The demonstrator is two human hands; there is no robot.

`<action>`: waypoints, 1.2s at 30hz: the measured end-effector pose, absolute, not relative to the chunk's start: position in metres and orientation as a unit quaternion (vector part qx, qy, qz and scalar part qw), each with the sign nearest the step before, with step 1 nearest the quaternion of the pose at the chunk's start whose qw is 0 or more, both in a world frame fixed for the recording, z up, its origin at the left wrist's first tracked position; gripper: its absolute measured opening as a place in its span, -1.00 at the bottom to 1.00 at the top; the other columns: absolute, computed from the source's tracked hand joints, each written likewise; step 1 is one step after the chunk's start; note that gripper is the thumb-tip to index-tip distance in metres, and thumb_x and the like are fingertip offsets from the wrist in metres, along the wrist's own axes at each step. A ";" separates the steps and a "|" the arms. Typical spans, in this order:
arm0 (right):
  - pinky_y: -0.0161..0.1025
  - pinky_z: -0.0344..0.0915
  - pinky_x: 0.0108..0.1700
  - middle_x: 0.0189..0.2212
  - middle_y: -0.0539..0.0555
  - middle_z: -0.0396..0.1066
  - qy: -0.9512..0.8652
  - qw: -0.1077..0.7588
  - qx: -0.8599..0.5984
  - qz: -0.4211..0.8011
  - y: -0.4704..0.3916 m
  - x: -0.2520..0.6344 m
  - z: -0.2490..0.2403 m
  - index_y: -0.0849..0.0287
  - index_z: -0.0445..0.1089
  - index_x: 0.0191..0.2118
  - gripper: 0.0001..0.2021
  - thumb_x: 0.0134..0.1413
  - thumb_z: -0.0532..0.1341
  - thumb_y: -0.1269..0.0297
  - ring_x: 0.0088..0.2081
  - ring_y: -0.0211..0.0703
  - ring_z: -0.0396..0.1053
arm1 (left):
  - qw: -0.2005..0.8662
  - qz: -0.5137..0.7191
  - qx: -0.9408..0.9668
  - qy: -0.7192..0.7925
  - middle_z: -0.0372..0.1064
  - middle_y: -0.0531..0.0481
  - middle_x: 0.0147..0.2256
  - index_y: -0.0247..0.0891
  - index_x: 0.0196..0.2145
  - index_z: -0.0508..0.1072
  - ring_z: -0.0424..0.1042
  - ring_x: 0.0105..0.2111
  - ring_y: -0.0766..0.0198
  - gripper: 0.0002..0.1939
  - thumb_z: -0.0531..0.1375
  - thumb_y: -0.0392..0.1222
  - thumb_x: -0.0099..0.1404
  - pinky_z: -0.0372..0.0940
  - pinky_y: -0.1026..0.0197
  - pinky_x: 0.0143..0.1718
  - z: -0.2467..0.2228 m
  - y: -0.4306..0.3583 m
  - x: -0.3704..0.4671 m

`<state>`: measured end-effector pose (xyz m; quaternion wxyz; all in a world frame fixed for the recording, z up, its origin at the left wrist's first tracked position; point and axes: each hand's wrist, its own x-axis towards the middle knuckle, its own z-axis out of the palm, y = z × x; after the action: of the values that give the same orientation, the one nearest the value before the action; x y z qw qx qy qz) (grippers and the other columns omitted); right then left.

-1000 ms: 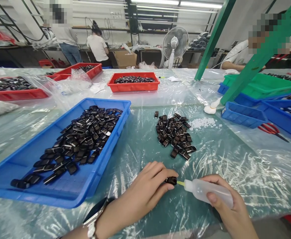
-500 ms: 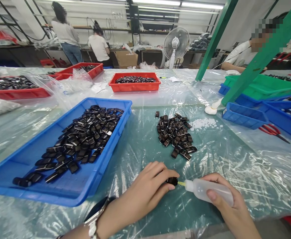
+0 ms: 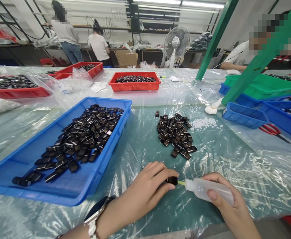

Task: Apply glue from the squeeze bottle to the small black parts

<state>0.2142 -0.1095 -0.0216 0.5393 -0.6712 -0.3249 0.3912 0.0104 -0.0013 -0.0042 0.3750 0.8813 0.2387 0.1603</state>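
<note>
Room: workshop; fan (image 3: 175,43) and people (image 3: 98,46) far beyond the pile.
Surface (image 3: 140,132): green, clear plastic over it.
Pile (image 3: 174,132): loose black parts on the surface.
Left hand (image 3: 150,182): near side of the pile; thumb and fingers nearly together, pinching one part (image 3: 172,180).
Right hand (image 3: 236,204): near side of the pile, to its right; fingers wrapped round the bottle, thumb on its side.
Bottle (image 3: 202,189): translucent, roughly level; yellow tip (image 3: 181,183) at the held part's end, contact unclear.
Blue tray (image 3: 105,162): left of the pile, black parts inside.
White bits (image 3: 205,123): just right of the pile.
Red tray (image 3: 135,87): beyond the pile, full.
</note>
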 end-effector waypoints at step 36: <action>-0.32 0.20 -0.51 -0.50 -0.01 0.27 -0.340 0.533 -0.708 0.313 -0.113 0.215 -0.025 0.04 0.44 -0.34 -0.52 -0.14 0.32 -0.30 -0.54 -0.21 0.22 | 0.387 0.231 0.852 0.268 0.31 -0.06 0.01 -0.04 0.14 0.37 0.35 -0.02 0.13 -0.69 0.07 -0.27 0.50 0.35 0.05 -0.05 -0.007 0.001 0.011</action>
<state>0.2151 -0.1125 -0.0250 0.5334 -0.7083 -0.3404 0.3130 0.0114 0.0011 -0.0072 0.3868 0.8517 0.2680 0.2306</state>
